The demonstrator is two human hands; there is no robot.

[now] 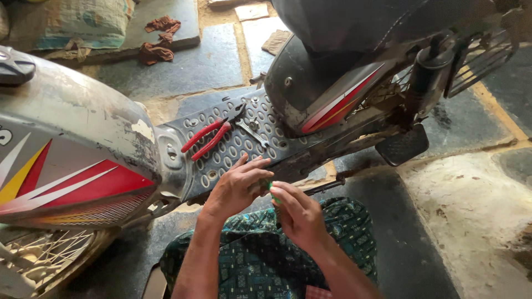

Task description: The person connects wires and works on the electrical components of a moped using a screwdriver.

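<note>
Two hands work at the lower edge of a scooter's footboard, seen from above. Far left: scooter front panel (66, 166), grey, scuffed, with red, yellow and white stripes; spoked wheel (39, 254) below it. Upper left on the stone floor (210, 66): a sack (83, 22) and brown rags (158, 41). Centre: perforated grey footboard (221, 149), with red-handled pliers (208, 138) lying on it, jaws pointing up-right, and a small metal tool (252, 130) just beside them.

Left hand (235, 185): fingers curled and loosely closed over the footboard's near edge, pressing on it; nothing separate seen held. Right hand (299, 213): fingers pinched shut on a small green-handled tool (272, 194), only a sliver of green showing, tip hidden behind the left hand. Hands touch each other at the fingertips. Green patterned cloth (255, 254) covers the lap beneath.

Right: dark seat body (354, 22), side panel (341, 102) with red stripes, black footrest (402, 147), rear spokes partly visible.
</note>
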